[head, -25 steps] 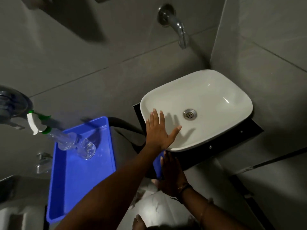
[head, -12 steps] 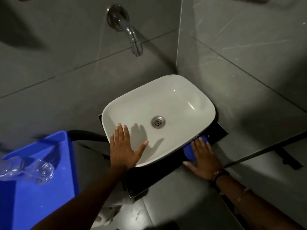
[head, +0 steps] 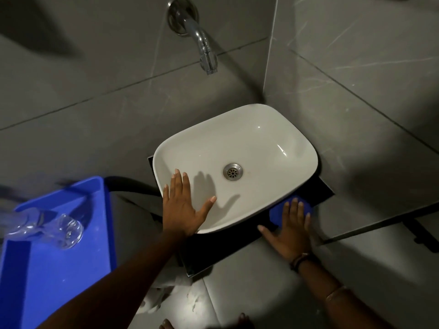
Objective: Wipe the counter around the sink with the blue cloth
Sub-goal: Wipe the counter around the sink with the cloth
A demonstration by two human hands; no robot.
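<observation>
A white sink basin sits on a small black counter in a grey tiled corner. My left hand lies flat with fingers spread on the basin's front-left rim. My right hand presses flat on the blue cloth, which rests on the counter under the basin's front-right edge. The fingers cover most of the cloth; only its far and left parts show.
A chrome tap juts from the wall above the basin. At the left stands a blue tray with a clear spray bottle lying in it. Grey floor tiles and toes show below.
My right hand has slid the blue cloth along the counter's front edge from the left to the basin's front-right. The view has swung right. My left hand stays on the rim.
</observation>
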